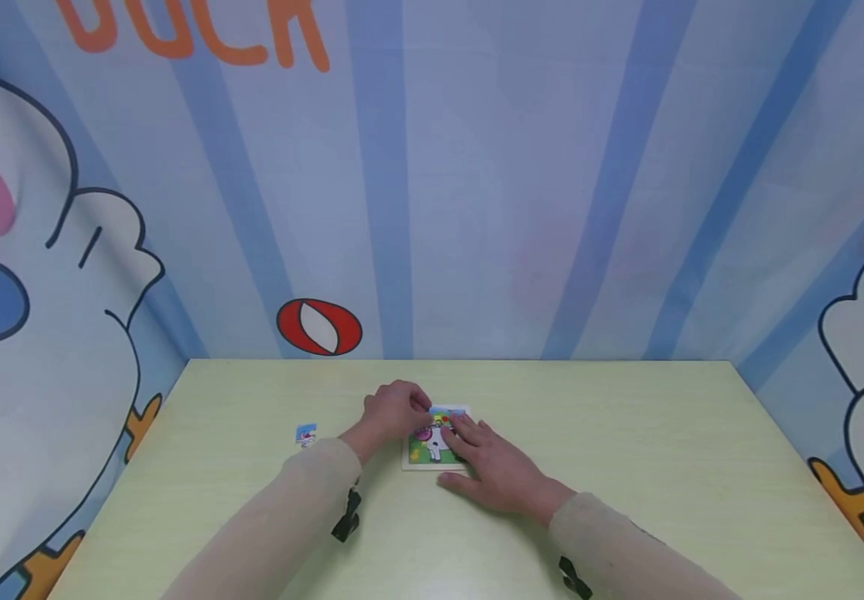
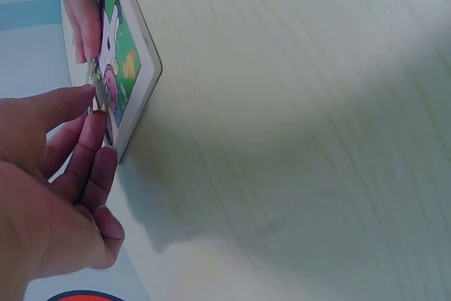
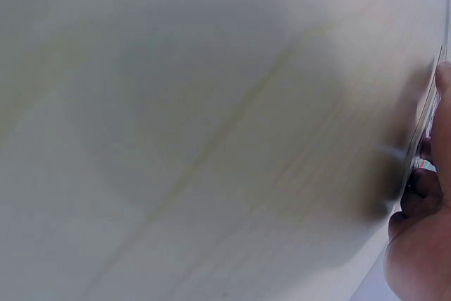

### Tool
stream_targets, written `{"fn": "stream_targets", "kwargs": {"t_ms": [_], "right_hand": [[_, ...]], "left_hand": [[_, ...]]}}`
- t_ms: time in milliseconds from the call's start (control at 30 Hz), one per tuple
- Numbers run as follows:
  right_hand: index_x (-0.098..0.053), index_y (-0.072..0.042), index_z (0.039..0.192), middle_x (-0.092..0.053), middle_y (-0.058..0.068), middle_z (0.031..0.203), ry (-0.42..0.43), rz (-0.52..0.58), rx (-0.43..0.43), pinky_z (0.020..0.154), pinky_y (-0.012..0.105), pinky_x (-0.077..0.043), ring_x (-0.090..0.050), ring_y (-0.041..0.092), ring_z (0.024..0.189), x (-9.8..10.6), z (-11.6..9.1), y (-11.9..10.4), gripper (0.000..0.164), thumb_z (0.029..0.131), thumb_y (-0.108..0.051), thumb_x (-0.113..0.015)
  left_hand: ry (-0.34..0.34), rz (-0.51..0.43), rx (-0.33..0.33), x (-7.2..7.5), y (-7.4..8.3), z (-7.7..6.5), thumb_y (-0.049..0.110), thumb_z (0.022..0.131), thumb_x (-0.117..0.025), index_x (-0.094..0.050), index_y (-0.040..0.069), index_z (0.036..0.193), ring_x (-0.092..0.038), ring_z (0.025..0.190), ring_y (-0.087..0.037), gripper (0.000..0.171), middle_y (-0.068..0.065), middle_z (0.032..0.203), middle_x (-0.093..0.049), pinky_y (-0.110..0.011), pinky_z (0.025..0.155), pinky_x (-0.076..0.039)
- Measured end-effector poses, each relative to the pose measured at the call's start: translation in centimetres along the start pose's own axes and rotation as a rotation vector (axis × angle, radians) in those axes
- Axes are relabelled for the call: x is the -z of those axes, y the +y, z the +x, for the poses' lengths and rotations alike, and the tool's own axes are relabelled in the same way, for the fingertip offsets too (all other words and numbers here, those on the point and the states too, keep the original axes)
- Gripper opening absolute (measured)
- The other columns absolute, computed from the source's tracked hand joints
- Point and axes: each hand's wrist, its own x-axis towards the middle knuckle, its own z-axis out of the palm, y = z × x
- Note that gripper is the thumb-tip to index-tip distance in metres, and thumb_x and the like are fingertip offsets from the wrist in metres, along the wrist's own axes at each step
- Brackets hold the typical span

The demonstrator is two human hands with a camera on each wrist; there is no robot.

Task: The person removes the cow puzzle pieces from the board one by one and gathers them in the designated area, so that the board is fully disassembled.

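Note:
A small picture puzzle [image 1: 426,450] with a pale frame lies flat on the table, showing a white cow on green. At its upper left corner, my left hand [image 1: 399,410] pinches a thin puzzle piece [image 2: 101,95] between thumb and fingertips; the piece's picture is hidden. My right hand [image 1: 499,468] lies over the puzzle's right side with its fingers extended, covering part of the picture. The thumb rests near the lower edge of the frame. In the right wrist view only part of the right hand [image 3: 426,223] shows, beside the board's edge.
A loose puzzle piece [image 1: 306,434] in blue and white lies on the table to the left, close to the left sleeve [image 1: 282,517]. The pale wooden table [image 1: 626,433] ends at a blue striped backdrop [image 1: 476,208] with cartoon drawings.

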Motion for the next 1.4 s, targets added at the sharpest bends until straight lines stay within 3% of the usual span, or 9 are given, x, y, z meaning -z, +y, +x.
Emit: {"fn": "stream_targets", "kwargs": {"t_ms": [333, 767, 1133, 1400], "right_hand": [[-0.042, -0.007, 0.163, -0.030, 0.016, 0.173, 0.001, -0.013, -0.004, 0.127, 0.054, -0.026, -0.028, 0.036, 0.160, 0.0, 0.1, 0.0, 0.077, 0.106, -0.054, -0.061], [-0.042, -0.007, 0.163, -0.030, 0.016, 0.173, 0.001, -0.023, -0.005, 0.127, 0.053, -0.026, -0.029, 0.035, 0.160, 0.1, 0.1, -0.1, 0.078, 0.105, -0.055, -0.062], [-0.042, -0.007, 0.163, -0.030, 0.016, 0.173, -0.008, -0.027, -0.012, 0.127, 0.053, -0.026, -0.028, 0.034, 0.161, 0.4, 0.1, -0.3, 0.078, 0.105, -0.055, -0.062], [-0.043, -0.007, 0.163, -0.030, 0.016, 0.173, -0.007, -0.035, -0.011, 0.127, 0.054, -0.027, -0.028, 0.035, 0.160, 0.4, 0.0, -0.3, 0.077, 0.105, -0.055, -0.061]], "left_hand": [[-0.025, -0.007, -0.003, 0.3, 0.0, 0.5, 0.024, 0.095, -0.082, -0.074, 0.015, 0.102, -0.063, 0.090, -0.018, 0.014, 0.004, 0.089, -0.069, -0.056, 0.105, -0.039], [-0.039, -0.053, 0.025, 1.4, 0.3, 0.2, 0.019, 0.096, -0.078, -0.072, 0.013, 0.102, -0.062, 0.096, -0.022, 0.011, -0.001, 0.096, -0.068, -0.053, 0.101, -0.043], [-0.055, -0.114, -0.059, 3.2, -1.2, -0.1, 0.016, 0.096, -0.079, -0.071, 0.013, 0.102, -0.062, 0.086, -0.019, 0.010, -0.002, 0.097, -0.069, -0.032, 0.076, -0.052], [-0.079, -0.117, -0.036, 5.2, -2.4, -0.9, 0.015, 0.097, -0.080, -0.071, 0.011, 0.104, -0.062, 0.089, -0.020, 0.013, -0.003, 0.099, -0.069, -0.031, 0.077, -0.053]]}}
